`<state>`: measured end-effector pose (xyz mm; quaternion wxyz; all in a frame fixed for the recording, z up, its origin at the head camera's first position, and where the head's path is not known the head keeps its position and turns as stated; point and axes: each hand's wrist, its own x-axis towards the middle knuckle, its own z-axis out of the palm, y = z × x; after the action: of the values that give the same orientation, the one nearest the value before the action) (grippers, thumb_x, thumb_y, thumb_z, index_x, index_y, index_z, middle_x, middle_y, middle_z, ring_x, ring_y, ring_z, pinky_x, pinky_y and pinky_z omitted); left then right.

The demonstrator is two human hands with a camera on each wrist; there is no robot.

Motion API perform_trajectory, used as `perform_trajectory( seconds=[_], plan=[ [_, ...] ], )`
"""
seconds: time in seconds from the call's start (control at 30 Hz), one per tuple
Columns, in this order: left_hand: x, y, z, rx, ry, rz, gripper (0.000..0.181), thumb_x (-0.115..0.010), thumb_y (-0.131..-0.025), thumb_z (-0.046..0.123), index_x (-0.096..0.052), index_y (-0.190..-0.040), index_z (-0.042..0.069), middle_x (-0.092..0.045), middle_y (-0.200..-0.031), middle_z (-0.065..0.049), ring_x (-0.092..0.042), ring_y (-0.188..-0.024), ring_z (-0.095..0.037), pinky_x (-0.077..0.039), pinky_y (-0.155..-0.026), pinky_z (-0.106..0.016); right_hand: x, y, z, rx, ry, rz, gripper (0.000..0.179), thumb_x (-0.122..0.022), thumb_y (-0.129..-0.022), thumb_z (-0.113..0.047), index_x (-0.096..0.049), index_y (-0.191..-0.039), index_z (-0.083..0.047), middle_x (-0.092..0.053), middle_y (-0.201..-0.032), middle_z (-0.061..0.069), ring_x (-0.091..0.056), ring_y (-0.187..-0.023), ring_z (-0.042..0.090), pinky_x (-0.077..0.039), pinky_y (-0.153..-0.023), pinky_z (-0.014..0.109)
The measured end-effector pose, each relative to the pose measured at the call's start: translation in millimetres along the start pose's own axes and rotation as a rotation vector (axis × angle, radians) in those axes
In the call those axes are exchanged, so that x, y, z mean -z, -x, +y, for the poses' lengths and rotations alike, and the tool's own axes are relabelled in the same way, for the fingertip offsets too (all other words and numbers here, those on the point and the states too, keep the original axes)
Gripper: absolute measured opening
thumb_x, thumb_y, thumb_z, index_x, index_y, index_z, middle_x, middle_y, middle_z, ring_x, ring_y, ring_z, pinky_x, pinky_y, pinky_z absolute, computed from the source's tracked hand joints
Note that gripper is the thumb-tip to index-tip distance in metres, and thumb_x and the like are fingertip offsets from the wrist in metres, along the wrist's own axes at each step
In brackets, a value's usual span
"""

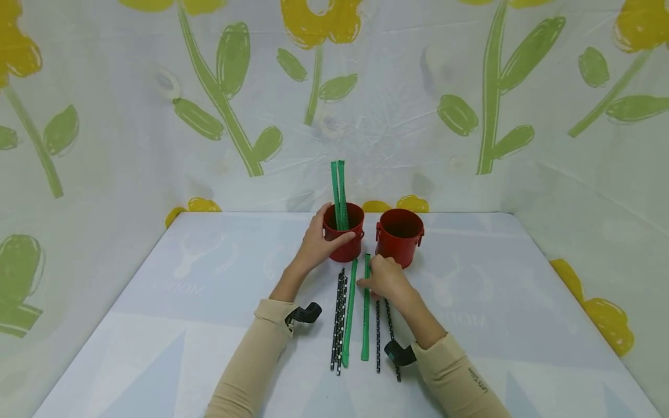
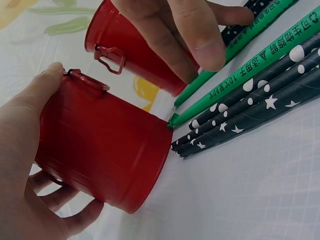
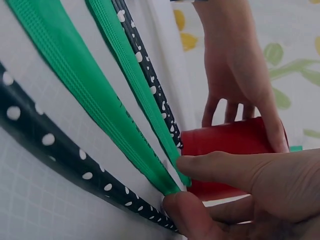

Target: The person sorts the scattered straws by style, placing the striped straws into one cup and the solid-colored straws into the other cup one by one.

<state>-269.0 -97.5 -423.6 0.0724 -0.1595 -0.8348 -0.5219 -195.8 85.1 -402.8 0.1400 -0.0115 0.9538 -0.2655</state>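
My left hand (image 1: 316, 242) grips the left red bucket (image 1: 345, 252), its thumb near the rim and its fingers round the far side. Two green wrapped straws (image 1: 338, 188) stand upright in that bucket. My right hand (image 1: 389, 280) is over the top part of a green wrapped straw (image 1: 365, 334) lying on the table. In the right wrist view, thumb and finger are parted, one on each side of that straw's end (image 3: 165, 182). A second green wrapped straw (image 1: 349, 316) lies to its left, against several black straws (image 1: 338, 325) with white dots and stars.
A second red bucket (image 1: 401, 247) with side handles stands just beyond my right hand. Two black dotted straws (image 1: 378, 342) lie partly under the right hand and wrist. The table (image 1: 209, 337) meets a flower-print cloth backdrop (image 1: 387, 128) behind the buckets.
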Motion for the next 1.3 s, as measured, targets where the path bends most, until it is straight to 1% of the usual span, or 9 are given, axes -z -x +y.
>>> perform_trajectory(
  seconds=[0.1,0.23,0.47,0.57,0.67,0.8,0.87,1.0,1.3],
  plan=[
    [1.2,0.4,0.5,0.001,0.002,0.000,0.090,-0.073,-0.083,0.048,-0.022,-0.153,0.026,-0.041,-0.148,-0.001,-0.042,-0.134,-0.019,-0.049,-0.104,-0.045,-0.6,0.2,-1.0,0.000,0.012,0.003,0.037,-0.079,-0.082,-0.028,-0.065,-0.104,-0.002,-0.062,-0.064,0.009,-0.063,-0.049,0.018,-0.054,-0.056,0.022],
    [3.7,-0.1,2.8,0.001,0.008,0.000,0.091,-0.073,-0.084,0.046,-0.022,-0.154,0.021,-0.041,-0.148,-0.001,-0.042,-0.134,-0.019,-0.049,-0.105,-0.046,-0.3,0.5,-3.9,0.006,0.017,0.013,0.038,-0.080,-0.082,-0.025,-0.065,-0.106,0.000,-0.061,-0.066,0.009,-0.063,-0.050,0.018,-0.053,-0.054,0.021],
    [4.2,-0.5,1.8,-0.008,0.005,0.004,0.090,-0.073,-0.084,0.045,-0.022,-0.154,0.020,-0.042,-0.148,-0.003,-0.042,-0.133,-0.020,-0.048,-0.105,-0.047,-1.4,1.8,-5.9,0.005,0.024,0.034,0.045,-0.081,-0.080,-0.022,-0.063,-0.114,0.000,-0.063,-0.072,0.010,-0.063,-0.049,0.017,-0.052,-0.050,0.019],
    [3.3,-0.7,0.9,-0.011,0.006,0.003,0.091,-0.073,-0.084,0.045,-0.022,-0.154,0.018,-0.042,-0.148,-0.004,-0.042,-0.133,-0.021,-0.048,-0.105,-0.047,-1.6,1.8,-5.3,-0.003,0.024,0.036,0.045,-0.081,-0.080,-0.020,-0.064,-0.115,0.000,-0.063,-0.075,0.011,-0.063,-0.050,0.017,-0.052,-0.049,0.019],
    [2.5,-1.2,0.9,-0.009,0.003,0.001,0.090,-0.073,-0.084,0.046,-0.022,-0.154,0.022,-0.042,-0.147,-0.002,-0.043,-0.133,-0.019,-0.048,-0.105,-0.046,-0.8,1.8,-5.1,-0.014,0.018,0.031,0.042,-0.081,-0.080,-0.019,-0.064,-0.113,0.000,-0.062,-0.075,0.011,-0.062,-0.051,0.018,-0.052,-0.049,0.020],
    [1.4,-2.4,1.2,-0.006,-0.003,0.000,0.088,-0.073,-0.084,0.048,-0.022,-0.153,0.029,-0.042,-0.147,0.000,-0.042,-0.132,-0.017,-0.049,-0.104,-0.045,1.1,1.2,-5.1,-0.022,0.016,0.028,0.040,-0.081,-0.080,-0.018,-0.064,-0.112,0.000,-0.062,-0.074,0.012,-0.063,-0.051,0.018,-0.053,-0.050,0.020],
    [1.0,-2.9,1.2,-0.006,-0.004,0.002,0.088,-0.073,-0.083,0.048,-0.022,-0.153,0.030,-0.042,-0.147,0.000,-0.042,-0.132,-0.017,-0.050,-0.104,-0.045,2.0,0.8,-5.1,-0.020,0.022,0.026,0.040,-0.080,-0.081,-0.018,-0.064,-0.112,0.000,-0.062,-0.074,0.012,-0.063,-0.051,0.018,-0.053,-0.050,0.019],
    [0.6,-3.6,0.8,-0.003,-0.006,0.003,0.089,-0.073,-0.083,0.049,-0.022,-0.153,0.030,-0.042,-0.147,0.000,-0.042,-0.133,-0.017,-0.050,-0.103,-0.045,2.5,1.1,-4.9,-0.015,0.033,0.023,0.041,-0.080,-0.081,-0.019,-0.064,-0.113,0.000,-0.062,-0.074,0.011,-0.063,-0.051,0.017,-0.053,-0.050,0.019],
    [-0.3,-2.3,-0.4,-0.006,-0.012,-0.002,0.088,-0.073,-0.084,0.047,-0.022,-0.153,0.028,-0.042,-0.148,-0.001,-0.042,-0.133,-0.018,-0.049,-0.104,-0.045,0.4,1.2,-3.0,-0.026,0.007,0.011,0.039,-0.080,-0.080,-0.017,-0.064,-0.112,-0.001,-0.062,-0.073,0.011,-0.063,-0.052,0.017,-0.054,-0.051,0.020]
  ],
)
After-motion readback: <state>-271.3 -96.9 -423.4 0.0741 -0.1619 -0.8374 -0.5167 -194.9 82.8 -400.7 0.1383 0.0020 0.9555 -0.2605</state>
